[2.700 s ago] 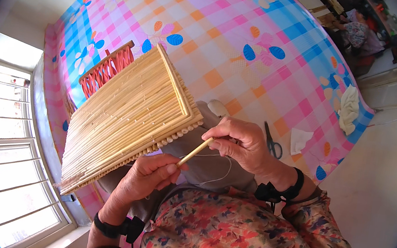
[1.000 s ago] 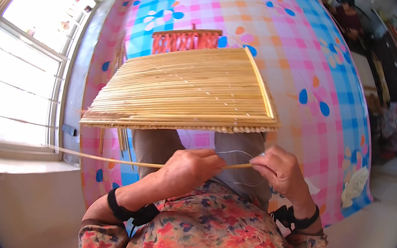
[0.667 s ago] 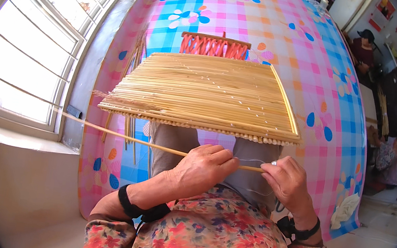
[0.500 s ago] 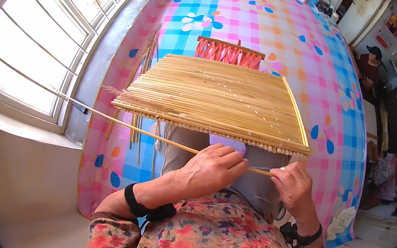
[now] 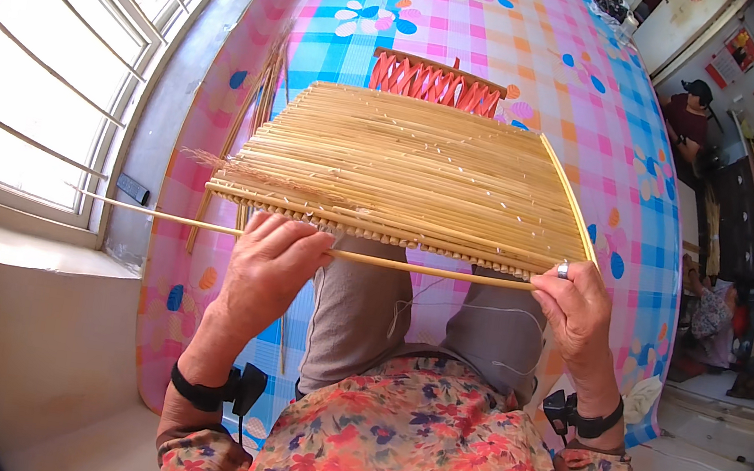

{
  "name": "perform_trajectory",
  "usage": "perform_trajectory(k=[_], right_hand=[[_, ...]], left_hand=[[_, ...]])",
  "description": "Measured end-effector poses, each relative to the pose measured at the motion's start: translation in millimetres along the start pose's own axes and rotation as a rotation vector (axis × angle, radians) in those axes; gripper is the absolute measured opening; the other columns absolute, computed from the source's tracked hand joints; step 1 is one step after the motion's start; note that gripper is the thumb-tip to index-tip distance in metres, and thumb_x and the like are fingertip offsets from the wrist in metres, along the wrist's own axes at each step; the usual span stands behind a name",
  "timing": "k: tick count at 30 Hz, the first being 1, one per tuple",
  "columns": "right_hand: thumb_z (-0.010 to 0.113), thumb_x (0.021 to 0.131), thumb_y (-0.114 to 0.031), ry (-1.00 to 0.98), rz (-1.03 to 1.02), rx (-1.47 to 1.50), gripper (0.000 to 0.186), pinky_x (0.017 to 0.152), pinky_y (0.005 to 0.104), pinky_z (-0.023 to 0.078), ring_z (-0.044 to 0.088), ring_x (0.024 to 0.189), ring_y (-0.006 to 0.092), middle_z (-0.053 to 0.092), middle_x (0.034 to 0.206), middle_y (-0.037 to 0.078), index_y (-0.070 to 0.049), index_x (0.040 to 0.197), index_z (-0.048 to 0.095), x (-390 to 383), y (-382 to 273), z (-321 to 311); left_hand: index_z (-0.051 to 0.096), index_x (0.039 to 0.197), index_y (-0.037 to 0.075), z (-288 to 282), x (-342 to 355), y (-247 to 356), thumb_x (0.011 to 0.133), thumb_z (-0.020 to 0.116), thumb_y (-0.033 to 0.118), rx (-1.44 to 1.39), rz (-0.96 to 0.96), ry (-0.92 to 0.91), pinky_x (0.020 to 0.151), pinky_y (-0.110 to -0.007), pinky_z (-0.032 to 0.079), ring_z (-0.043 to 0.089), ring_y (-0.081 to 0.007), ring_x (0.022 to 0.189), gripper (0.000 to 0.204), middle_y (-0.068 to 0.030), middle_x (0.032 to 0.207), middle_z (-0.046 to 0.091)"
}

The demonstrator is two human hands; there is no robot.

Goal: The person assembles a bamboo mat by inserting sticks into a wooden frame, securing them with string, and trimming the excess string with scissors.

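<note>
A long straw stalk (image 5: 439, 271) lies crosswise between both hands, close along the near edge of a woven stalk mat (image 5: 415, 164). My left hand (image 5: 274, 260) is closed round the stalk near the mat's left corner, and the thin end runs on leftward toward the window. At the stalk's right end, my right hand (image 5: 575, 304), with a ring on one finger, pinches it beside the mat's right corner. A pale thread (image 5: 472, 307) hangs in loops below the stalk, over my lap. Feathery tufts (image 5: 248, 169) lie along the mat's left near edge.
Behind the mat stands a folding frame laced with red strips (image 5: 440, 84). Loose stalks (image 5: 242, 137) lie to the left on the checked sheet (image 5: 354, 51). A barred window (image 5: 44, 87) and a sill with a remote control (image 5: 133, 190) flank the left. Another person (image 5: 689, 119) is at the far right.
Both hands have moved forward to the mat's near edge. My left hand has shifted left along the stalk, so the hands are farther apart. More thread loops show over the lap.
</note>
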State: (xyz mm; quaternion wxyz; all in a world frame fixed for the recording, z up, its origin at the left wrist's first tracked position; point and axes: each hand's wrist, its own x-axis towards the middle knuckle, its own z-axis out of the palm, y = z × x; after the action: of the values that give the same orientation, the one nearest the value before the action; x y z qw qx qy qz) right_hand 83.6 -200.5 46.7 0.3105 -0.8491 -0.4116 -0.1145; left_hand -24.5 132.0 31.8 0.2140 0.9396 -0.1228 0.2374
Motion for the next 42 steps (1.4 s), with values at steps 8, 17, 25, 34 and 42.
perform_trajectory(k=[8,17,25,34,42], right_hand=[[0.076,0.071,0.001,-0.075,-0.064,-0.064,0.026,0.065,0.0382,0.045,0.055,0.075,0.0286,0.054,0.083,0.009,-0.006,0.093,0.064,18,-4,7],[0.071,0.073,0.002,-0.161,-0.14,-0.166,0.025,0.065,0.041,0.044,0.053,0.077,0.0311,0.053,0.082,0.012,-0.004,0.096,0.064,34,-27,10],[0.071,0.074,0.003,-0.134,-0.092,-0.113,0.028,0.067,0.0401,0.046,0.055,0.078,0.0313,0.054,0.083,0.012,-0.004,0.1,0.064,62,-30,30],[0.067,0.08,0.004,-0.06,0.127,0.148,0.029,0.071,0.0381,0.049,0.058,0.082,0.0303,0.057,0.086,0.012,-0.004,0.108,0.064,58,-11,30],[0.067,0.079,0.002,-0.177,0.06,0.077,0.026,0.07,0.0387,0.049,0.058,0.08,0.0297,0.056,0.085,0.012,-0.004,0.105,0.065,66,-10,38]], left_hand=[[0.065,0.093,0.006,-2,-13,-17,0.071,0.073,0.002,-0.014,-0.082,0.114,0.072,-0.037,0.045,0.059,-0.0241,0.08,0.024,-0.0049,0.086,0.062],[0.066,0.092,0.007,4,-24,-24,0.071,0.071,0.005,0.013,-0.02,0.242,0.072,-0.034,0.045,0.06,-0.0208,0.079,0.022,-0.004,0.086,0.061],[0.068,0.097,0.008,-16,-29,-39,0.066,0.071,0.004,0.094,-0.059,0.206,0.071,-0.037,0.044,0.06,-0.0222,0.081,0.031,-0.0044,0.086,0.061],[0.068,0.094,0.006,-31,18,-56,0.064,0.072,-0.002,0.053,-0.022,0.044,0.067,-0.036,0.045,0.058,-0.0239,0.077,0.031,-0.0059,0.084,0.061],[0.068,0.092,0.003,-38,32,-67,0.07,0.071,0.0,0.038,-0.055,-0.088,0.068,-0.036,0.045,0.056,-0.0252,0.078,0.022,-0.007,0.083,0.06]])
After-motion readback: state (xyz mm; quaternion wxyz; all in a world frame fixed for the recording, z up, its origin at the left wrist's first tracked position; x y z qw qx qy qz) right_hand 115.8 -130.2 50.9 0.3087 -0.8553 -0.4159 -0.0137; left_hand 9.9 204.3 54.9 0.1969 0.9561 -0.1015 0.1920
